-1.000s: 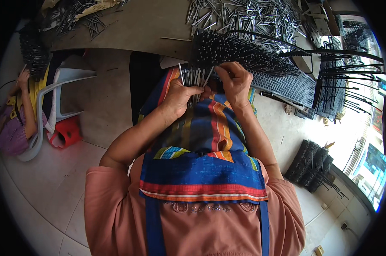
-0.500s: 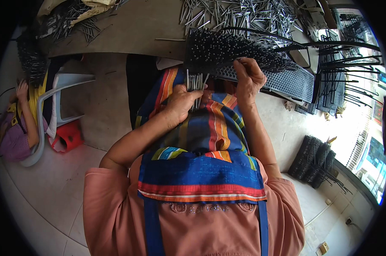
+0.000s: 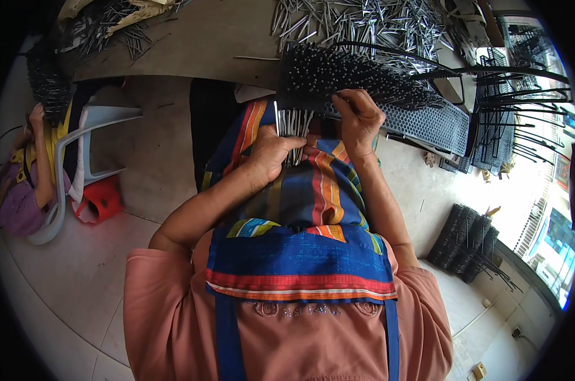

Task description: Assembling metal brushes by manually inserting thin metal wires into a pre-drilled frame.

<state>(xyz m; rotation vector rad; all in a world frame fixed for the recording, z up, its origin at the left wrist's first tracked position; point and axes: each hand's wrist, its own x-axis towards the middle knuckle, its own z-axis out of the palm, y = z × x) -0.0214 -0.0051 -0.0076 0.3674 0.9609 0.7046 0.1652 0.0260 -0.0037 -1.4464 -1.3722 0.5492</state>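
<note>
My left hand (image 3: 269, 153) is closed around a bundle of thin metal rods (image 3: 294, 119), held over my lap with the thumb across them. The rods point away from me and fan out a little at the top. My right hand (image 3: 363, 122) is pinched at the near edge of a black perforated rack (image 3: 424, 129). Whatever its fingertips hold is too small to make out. Many thin dark rods (image 3: 338, 71) stand close together in the left part of the rack, while bare holes show at its right. A striped apron (image 3: 325, 184) covers my lap.
Loose metal rods (image 3: 363, 25) lie heaped on the table (image 3: 205, 51) behind the rack. Black racks with long handles (image 3: 497, 120) stand at the right, others (image 3: 462, 241) on the floor. At left are a co-worker's arm (image 3: 43, 155), a grey chair (image 3: 109, 117) and a red stool (image 3: 100, 202).
My right hand has moved left and slightly down along the rack's edge, still pinched. The rods in my left hand have spread apart a little.
</note>
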